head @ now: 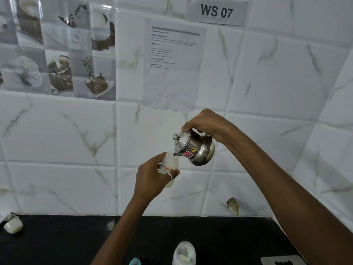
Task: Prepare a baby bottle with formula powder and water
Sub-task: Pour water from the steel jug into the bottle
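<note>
My left hand (150,178) grips a small translucent baby bottle (170,168) with red lettering, held up in front of the tiled wall with its mouth uncovered. My right hand (206,123) holds a small steel kettle (194,148) by its handle, tilted to the left so that its spout rests at the bottle's mouth. The kettle's lid stays on. I cannot tell how full the bottle is.
A black counter (66,243) runs along the bottom. On it stand a clear domed bottle cap (184,253) at the front, a teal item (135,262) beside it, a small white piece (13,225) at far left and a metal plate (282,260) at right.
</note>
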